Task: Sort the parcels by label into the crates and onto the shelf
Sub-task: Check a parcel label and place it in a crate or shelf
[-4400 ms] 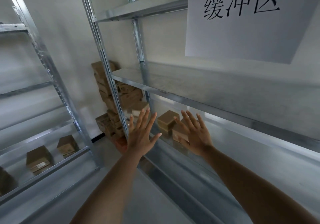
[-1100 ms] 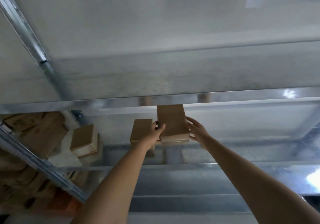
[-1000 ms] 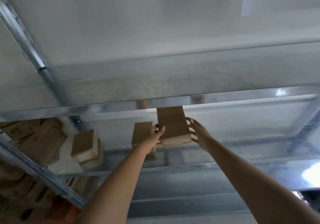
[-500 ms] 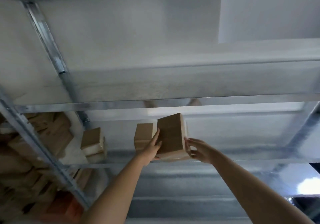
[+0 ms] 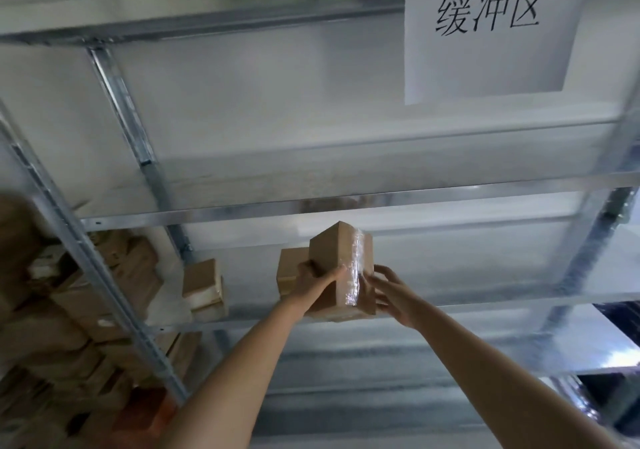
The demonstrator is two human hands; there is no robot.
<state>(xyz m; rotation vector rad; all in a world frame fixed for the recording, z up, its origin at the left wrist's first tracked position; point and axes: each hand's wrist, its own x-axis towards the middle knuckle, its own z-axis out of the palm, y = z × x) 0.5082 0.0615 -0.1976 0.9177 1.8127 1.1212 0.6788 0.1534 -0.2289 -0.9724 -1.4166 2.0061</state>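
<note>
A brown cardboard parcel [image 5: 329, 258] with clear tape down one edge is tilted up on its corner above the metal shelf [image 5: 467, 285]. My left hand [image 5: 317, 278] grips its left face, fingers wrapped over the front. My right hand [image 5: 388, 291] holds its right side with spread fingers. Directly behind it a second brown parcel [image 5: 289, 268] sits on the same shelf. A third parcel [image 5: 202, 284] lies further left on that shelf.
A white sign with black characters [image 5: 491, 29] hangs on the upper shelf. Several stacked brown boxes [image 5: 69, 310] fill the space left of the rack's upright [image 5: 86, 261]. An orange crate [image 5: 145, 414] shows at lower left. Another shelf [image 5: 381, 355] runs below.
Both hands took hold of the parcel on the shelf, lifted it and turned it up onto its corner. The view has tilted upward, bringing the sign into sight.
</note>
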